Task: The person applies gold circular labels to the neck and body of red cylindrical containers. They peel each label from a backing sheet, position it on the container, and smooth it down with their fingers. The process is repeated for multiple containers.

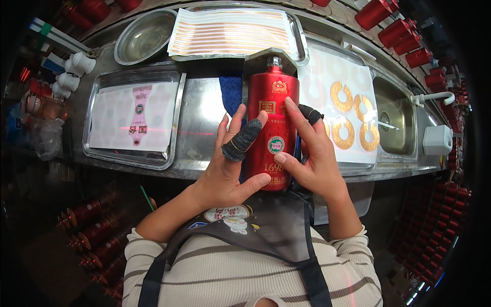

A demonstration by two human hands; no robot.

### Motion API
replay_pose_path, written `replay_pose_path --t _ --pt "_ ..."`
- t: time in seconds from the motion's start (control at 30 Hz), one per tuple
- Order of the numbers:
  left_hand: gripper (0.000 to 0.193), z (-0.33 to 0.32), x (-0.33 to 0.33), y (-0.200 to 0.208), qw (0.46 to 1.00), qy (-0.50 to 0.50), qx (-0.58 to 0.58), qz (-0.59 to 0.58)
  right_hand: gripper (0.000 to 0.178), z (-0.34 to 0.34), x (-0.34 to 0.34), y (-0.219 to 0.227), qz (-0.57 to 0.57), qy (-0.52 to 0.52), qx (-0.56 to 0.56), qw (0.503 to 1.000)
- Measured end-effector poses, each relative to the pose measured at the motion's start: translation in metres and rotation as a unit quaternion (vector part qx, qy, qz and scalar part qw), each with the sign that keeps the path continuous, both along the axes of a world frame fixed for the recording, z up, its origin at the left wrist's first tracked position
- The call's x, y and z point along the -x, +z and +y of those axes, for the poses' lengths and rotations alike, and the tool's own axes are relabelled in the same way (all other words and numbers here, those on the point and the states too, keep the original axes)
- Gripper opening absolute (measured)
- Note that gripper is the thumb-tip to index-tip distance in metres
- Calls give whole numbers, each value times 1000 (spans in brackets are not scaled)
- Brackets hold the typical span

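A red bottle (280, 134) with gold print, a round green-and-white emblem and a clear neck lies before me, neck pointing away, on a metal holder (286, 64). My left hand (225, 153) is at its left side, fingers stretched apart, one in a dark knitted finger cover (242, 140). The left thumb and a fingertip are at the bottle's front. My right hand (317, 156) grips its right side, thumb and index finger lying on the front. Another right finger wears a dark cover (311, 114). A blue cloth (231, 94) is left of the bottle.
A left tray (176, 125) carries a label sheet with one pink label. Gold-striped strips (230, 33) lie on the far tray beside a metal bowl (146, 36). On the right are a sheet of gold C-shaped labels (341, 97) and a sink (396, 115). More red bottles (401, 36) stand around.
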State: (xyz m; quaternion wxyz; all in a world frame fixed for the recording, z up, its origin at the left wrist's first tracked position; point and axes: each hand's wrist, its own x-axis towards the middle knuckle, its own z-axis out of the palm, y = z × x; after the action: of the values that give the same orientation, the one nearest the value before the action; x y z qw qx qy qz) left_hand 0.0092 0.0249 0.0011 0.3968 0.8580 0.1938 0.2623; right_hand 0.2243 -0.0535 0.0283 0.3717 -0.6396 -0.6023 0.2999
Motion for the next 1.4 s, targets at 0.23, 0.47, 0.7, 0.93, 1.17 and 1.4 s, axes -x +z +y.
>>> replay_pose_path --t 0.23,0.47,0.7,0.93,1.17,1.4 --pt "90 2 -1 -4 1000 0 -17 4 80 1 0 -12 22 -4 -29 999" --pt "77 7 5 -16 977 -31 159 -136 79 -9 -13 -10 60 25 24 998" --pt "83 11 1 -10 998 -27 47 -37 84 -15 -15 -8 15 58 5 998" --pt "84 10 -2 -15 996 -18 63 -54 85 -15 -18 -9 12 58 8 998" --pt "86 7 -4 -15 999 -11 10 -48 85 -5 -12 -5 -66 45 -31 996" --pt "86 10 -5 -14 999 -15 4 -43 86 -5 -12 -6 -59 38 -30 997"
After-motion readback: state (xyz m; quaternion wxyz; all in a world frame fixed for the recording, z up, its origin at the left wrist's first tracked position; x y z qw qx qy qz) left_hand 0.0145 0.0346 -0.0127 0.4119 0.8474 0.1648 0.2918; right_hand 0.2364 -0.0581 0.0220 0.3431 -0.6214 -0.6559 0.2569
